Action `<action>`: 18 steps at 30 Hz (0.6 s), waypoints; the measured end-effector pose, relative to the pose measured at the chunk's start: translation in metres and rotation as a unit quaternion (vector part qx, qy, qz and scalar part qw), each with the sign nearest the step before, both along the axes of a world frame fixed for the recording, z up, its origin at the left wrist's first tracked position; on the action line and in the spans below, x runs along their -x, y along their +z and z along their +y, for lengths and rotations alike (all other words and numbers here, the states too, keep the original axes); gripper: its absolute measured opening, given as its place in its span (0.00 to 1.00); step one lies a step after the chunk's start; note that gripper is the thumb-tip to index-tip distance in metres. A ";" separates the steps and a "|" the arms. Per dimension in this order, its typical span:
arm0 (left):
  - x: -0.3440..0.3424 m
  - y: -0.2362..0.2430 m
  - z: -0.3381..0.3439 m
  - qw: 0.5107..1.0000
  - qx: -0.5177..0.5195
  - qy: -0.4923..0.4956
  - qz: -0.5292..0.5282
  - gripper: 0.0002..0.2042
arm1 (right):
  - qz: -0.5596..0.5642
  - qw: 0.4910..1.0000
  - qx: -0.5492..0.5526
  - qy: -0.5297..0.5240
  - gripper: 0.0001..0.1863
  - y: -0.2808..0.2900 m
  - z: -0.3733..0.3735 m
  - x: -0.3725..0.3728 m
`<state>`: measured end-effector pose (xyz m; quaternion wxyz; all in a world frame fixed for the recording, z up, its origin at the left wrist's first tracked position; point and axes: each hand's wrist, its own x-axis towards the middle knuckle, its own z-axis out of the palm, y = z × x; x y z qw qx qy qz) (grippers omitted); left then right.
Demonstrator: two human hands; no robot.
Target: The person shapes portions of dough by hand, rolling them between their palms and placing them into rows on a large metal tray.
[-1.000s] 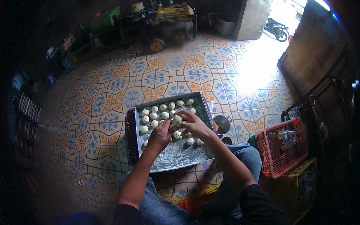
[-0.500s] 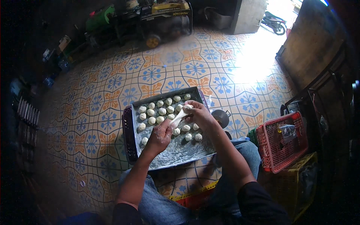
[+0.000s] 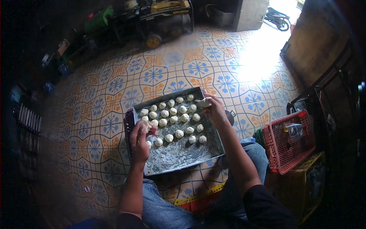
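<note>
My left hand point(image 3: 142, 137) is closed on a floury lump of dough point(image 3: 148, 125) over the left side of the metal tray point(image 3: 179, 157). My right hand point(image 3: 214, 110) grips another piece of pale dough point(image 3: 203, 102) at the tray's back right corner. Several small round dough balls point(image 3: 179, 134) lie in rough rows on the tray's flour-dusted bottom. The tray sits on a dark purple crate point(image 3: 128, 138) between and beyond my jeans-covered knees.
A pot point(image 3: 230, 116) stands behind my right arm. At the right are a red basket point(image 3: 275, 152) and a yellow crate point(image 3: 301, 183). Along the back are a generator point(image 3: 164, 21) and dark equipment. A motorbike point(image 3: 277, 20) shows through the bright doorway.
The stretched dough between my hands has parted. My left hand has moved left with one piece and my right hand up and right with the other. The view has shifted slightly.
</note>
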<state>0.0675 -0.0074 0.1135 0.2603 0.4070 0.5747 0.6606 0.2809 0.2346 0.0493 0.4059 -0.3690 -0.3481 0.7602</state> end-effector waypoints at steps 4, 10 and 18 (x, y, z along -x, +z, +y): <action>0.002 -0.008 0.011 0.965 0.002 -0.052 -0.257 0.32 | -0.017 0.982 -0.093 0.166 0.14 0.039 -0.037 0.021; 0.012 -0.013 0.014 0.921 -0.016 -0.009 -0.389 0.17 | -0.099 0.891 -0.206 0.391 0.19 0.019 -0.079 0.055; 0.015 -0.005 0.017 0.899 -0.003 0.014 -0.438 0.18 | -0.443 0.619 -0.444 0.474 0.21 -0.168 -0.172 0.053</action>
